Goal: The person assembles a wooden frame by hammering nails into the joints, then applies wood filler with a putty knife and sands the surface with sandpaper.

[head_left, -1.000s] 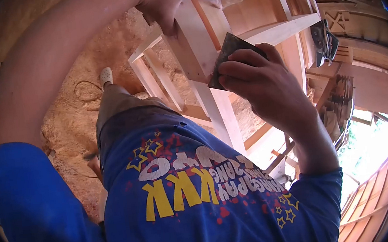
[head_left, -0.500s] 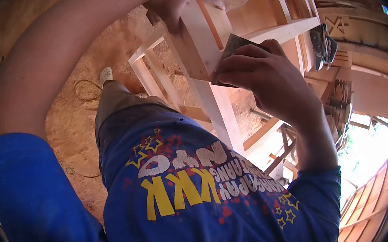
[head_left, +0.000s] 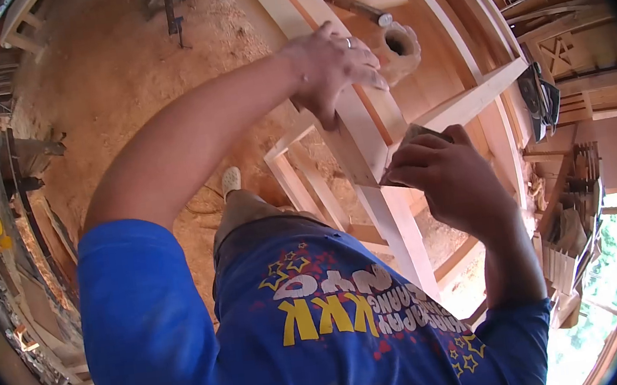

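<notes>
My left hand [head_left: 336, 71] is closed over a pale wooden rail [head_left: 361, 122] of a frame, fingers across the top and thumb down the near side. My right hand [head_left: 459, 179] pinches a flat dark-grey scraper [head_left: 423, 134], its lower edge at the end of the rail where it meets another timber. Fingers cover much of the scraper. Just beyond my left fingers sits a rough, pale hollow lump [head_left: 398, 43] with a dark round opening.
A dark bar with a round metallic end [head_left: 372, 14] lies on the wooden panel behind the rail. A smaller wooden frame [head_left: 306, 174] stands below. Wood scraps [head_left: 10, 211] line the left side; stacked timber [head_left: 567, 227] stands right. The floor [head_left: 144, 82] is brown earth.
The view has shifted, so the hands and frame appear lower and further right. The scraper shows more edge-on at the rail's end. My left hand still holds the rail.
</notes>
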`<state>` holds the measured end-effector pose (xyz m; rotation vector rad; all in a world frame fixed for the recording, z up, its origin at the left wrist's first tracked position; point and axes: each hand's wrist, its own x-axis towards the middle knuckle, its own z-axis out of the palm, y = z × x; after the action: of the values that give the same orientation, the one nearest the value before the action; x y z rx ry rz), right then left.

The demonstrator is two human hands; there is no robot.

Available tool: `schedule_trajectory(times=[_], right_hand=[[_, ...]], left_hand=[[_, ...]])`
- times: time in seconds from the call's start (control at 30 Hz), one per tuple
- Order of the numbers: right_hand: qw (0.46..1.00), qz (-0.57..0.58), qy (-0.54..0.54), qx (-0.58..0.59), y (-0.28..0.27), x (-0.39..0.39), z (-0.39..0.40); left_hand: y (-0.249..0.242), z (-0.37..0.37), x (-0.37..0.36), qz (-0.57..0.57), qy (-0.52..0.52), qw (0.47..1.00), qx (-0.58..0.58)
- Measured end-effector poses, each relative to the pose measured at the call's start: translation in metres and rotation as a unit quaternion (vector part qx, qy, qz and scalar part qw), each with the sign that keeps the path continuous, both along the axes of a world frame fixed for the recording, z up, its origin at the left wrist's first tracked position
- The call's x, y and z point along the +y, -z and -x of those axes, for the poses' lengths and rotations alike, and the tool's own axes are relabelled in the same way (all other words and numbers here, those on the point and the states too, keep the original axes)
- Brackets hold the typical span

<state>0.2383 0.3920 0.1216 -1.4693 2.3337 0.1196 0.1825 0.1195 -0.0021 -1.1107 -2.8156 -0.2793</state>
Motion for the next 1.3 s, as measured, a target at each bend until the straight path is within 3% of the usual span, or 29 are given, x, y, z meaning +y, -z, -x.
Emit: schedule_trajectory(times=[0.17,0.3,0.33,0.43,0.5,0.57,0.63,0.73,0.87,0.9,1.0,1.1,1.17,1.27,1.3], right_hand=[[0.992,-0.029,0.093,-0.074,-0.018,-0.001,-0.004],[0.940,0.273,0.149,-0.143,-0.033,-0.009,0.018],[0.909,0.295,0.232,-0.180,-0.043,-0.017,0.018],[0.802,0.428,0.344,-0.236,-0.032,-0.050,0.036],[0.837,0.453,0.245,-0.185,-0.031,-0.094,0.060],[0.862,0.446,0.200,-0.135,-0.028,-0.147,0.088],[0.880,0.410,0.221,-0.095,-0.022,-0.207,0.113],[0.915,0.333,0.227,-0.014,0.000,-0.285,0.162],[0.940,0.216,0.263,-0.015,0.018,-0.373,0.213],[0.943,0.188,0.274,-0.006,0.022,-0.386,0.221],[0.943,0.103,0.315,0.011,0.024,-0.412,0.228],[0.951,0.132,0.273,0.052,0.043,-0.424,0.230],[0.949,0.131,0.286,0.031,0.041,-0.427,0.229],[0.948,0.116,0.295,0.002,0.034,-0.433,0.227],[0.949,0.107,0.295,-0.005,0.031,-0.435,0.229]], left_hand=[[-0.002,0.002,-0.002,0.017,0.013,1.000,-0.007],[-0.004,0.002,-0.006,0.003,0.026,1.000,0.002],[-0.002,0.002,-0.007,-0.009,0.036,0.999,0.006],[0.004,0.010,-0.012,-0.057,0.088,0.994,0.021],[0.013,0.011,-0.018,-0.099,0.135,0.985,0.028],[0.019,0.014,-0.029,-0.128,0.178,0.975,0.040],[0.026,0.021,-0.051,-0.193,0.205,0.959,0.045],[0.030,0.054,-0.107,-0.243,0.161,0.954,0.073],[0.022,0.095,-0.153,-0.154,0.161,0.971,-0.080],[0.034,0.099,-0.153,-0.204,0.152,0.967,-0.022],[0.027,0.101,-0.169,-0.108,0.185,0.976,0.046],[0.057,0.096,-0.143,-0.331,0.134,0.933,-0.035],[0.060,0.100,-0.146,-0.360,0.174,0.896,-0.193],[0.038,0.116,-0.172,-0.372,0.231,0.796,-0.418],[0.038,0.115,-0.173,-0.400,0.232,0.776,-0.429]])
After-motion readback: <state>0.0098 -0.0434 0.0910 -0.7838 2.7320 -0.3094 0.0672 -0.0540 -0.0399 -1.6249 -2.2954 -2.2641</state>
